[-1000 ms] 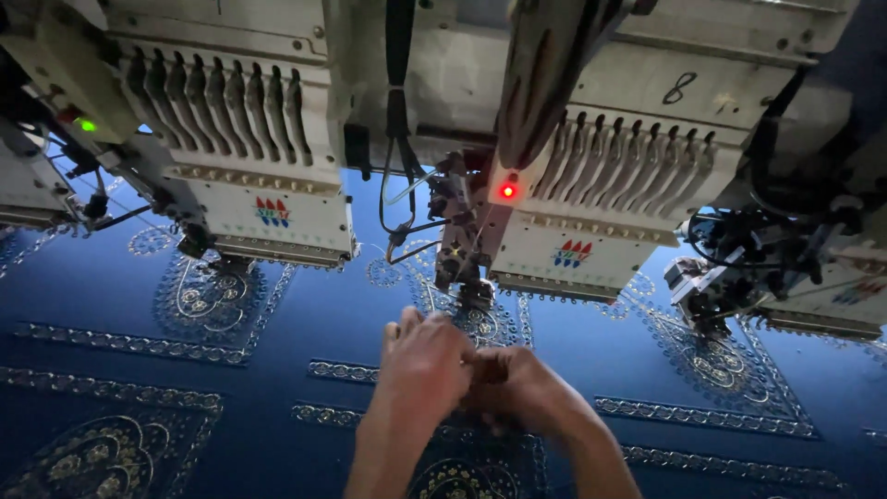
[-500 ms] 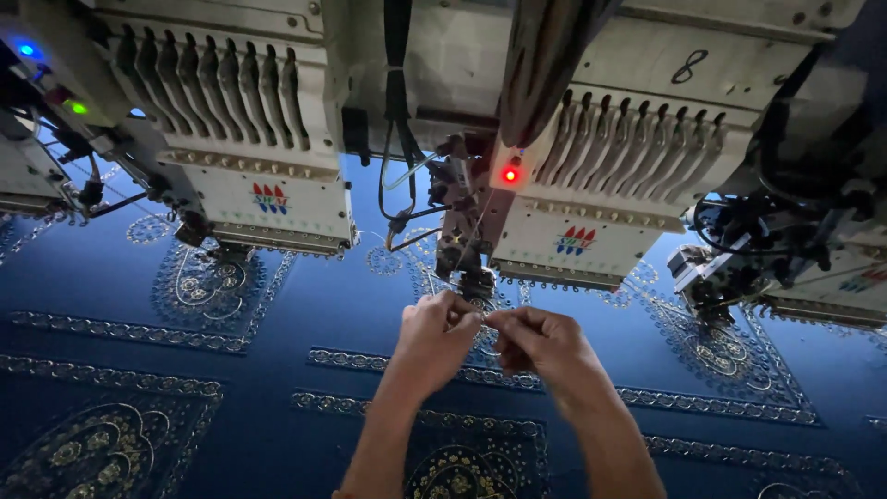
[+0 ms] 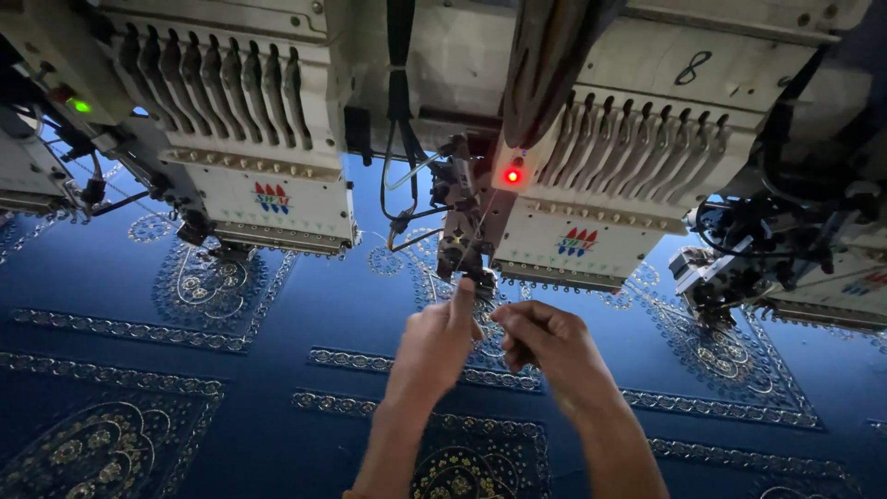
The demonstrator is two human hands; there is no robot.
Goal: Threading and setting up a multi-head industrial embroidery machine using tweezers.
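My left hand [image 3: 436, 340] reaches up with its index finger touching the needle area [image 3: 473, 270] under a white embroidery machine head [image 3: 591, 185]. My right hand [image 3: 545, 346] is close beside it, fingers pinched together as if on a fine thread, which is too thin to make out. A red lamp [image 3: 512, 175] glows on the head just above both hands. Blue fabric [image 3: 351, 305] with pale embroidered medallions lies stretched flat beneath the hands.
A second white machine head [image 3: 249, 157] hangs at the left with a green lamp [image 3: 80, 106] beside it. Another head with dark cables [image 3: 767, 249] is at the right. Black cables [image 3: 399, 157] dangle between the two middle heads.
Both hands have risen from over the fabric up to the needle area. The left index finger now points upward against it, and the view has tipped a little.
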